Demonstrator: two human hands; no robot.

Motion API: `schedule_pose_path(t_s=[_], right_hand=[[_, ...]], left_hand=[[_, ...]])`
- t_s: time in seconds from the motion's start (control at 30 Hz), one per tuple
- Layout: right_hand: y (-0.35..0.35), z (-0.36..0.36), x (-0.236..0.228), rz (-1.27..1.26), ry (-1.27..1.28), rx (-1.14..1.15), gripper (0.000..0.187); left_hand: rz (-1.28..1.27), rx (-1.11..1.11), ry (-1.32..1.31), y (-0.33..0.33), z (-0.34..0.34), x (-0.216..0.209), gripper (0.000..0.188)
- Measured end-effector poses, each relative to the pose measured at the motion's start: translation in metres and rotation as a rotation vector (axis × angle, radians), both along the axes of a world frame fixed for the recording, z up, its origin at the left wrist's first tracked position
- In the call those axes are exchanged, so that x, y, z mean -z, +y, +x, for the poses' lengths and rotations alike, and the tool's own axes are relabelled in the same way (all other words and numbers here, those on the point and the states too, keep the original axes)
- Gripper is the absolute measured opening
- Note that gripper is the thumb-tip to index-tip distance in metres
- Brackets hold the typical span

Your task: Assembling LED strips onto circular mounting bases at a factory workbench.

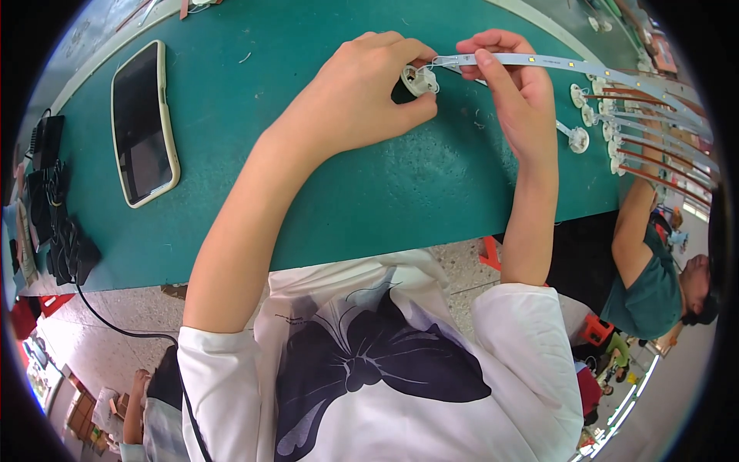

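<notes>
My left hand [362,96] is closed around a small round white cap [419,80], its hollow side showing, with thumb and fingers at its edge. Thin pale wires [440,63] run from the cap to the end of a narrow white LED strip [570,65]. That strip is pinched between the thumb and fingers of my right hand [514,92], close to its wired end. From there it stretches off to the right, small yellow LEDs along its face. Below my right hand's fingers, another white cap [577,139] lies on the green table at the end of a strip.
Several strips with white caps [589,115] lie in a row at the right of the green table [369,208]. A phone [143,123] in a pale case rests on the left, with black cables [65,239] by the table edge. Another person [643,269] sits at the right.
</notes>
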State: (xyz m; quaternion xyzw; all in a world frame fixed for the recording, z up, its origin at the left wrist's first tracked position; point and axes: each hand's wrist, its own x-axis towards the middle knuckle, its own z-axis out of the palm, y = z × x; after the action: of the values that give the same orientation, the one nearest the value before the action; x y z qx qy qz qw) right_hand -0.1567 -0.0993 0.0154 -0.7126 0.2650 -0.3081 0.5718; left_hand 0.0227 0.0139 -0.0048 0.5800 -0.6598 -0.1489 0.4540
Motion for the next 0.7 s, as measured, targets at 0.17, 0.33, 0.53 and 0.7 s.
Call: schedule_pose_path(t_s=[0.17,0.33,0.53,0.7], right_hand=[[0.004,0.004,-0.003,-0.009,0.008,0.004,0.022],[0.010,0.008,0.000,-0.072,0.034,0.031,0.019],[0.011,0.007,0.001,-0.157,0.116,0.059,0.019],[0.011,0.009,0.002,-0.188,0.103,0.027,0.020]], left_hand=[[0.037,0.021,0.074,-0.001,0.001,0.000,0.037],[0.079,-0.070,0.020,0.002,-0.002,-0.001,0.047],[0.157,-0.033,0.046,0.003,0.001,-0.021,0.030],[0.141,-0.040,0.038,0.002,0.001,-0.019,0.028]])
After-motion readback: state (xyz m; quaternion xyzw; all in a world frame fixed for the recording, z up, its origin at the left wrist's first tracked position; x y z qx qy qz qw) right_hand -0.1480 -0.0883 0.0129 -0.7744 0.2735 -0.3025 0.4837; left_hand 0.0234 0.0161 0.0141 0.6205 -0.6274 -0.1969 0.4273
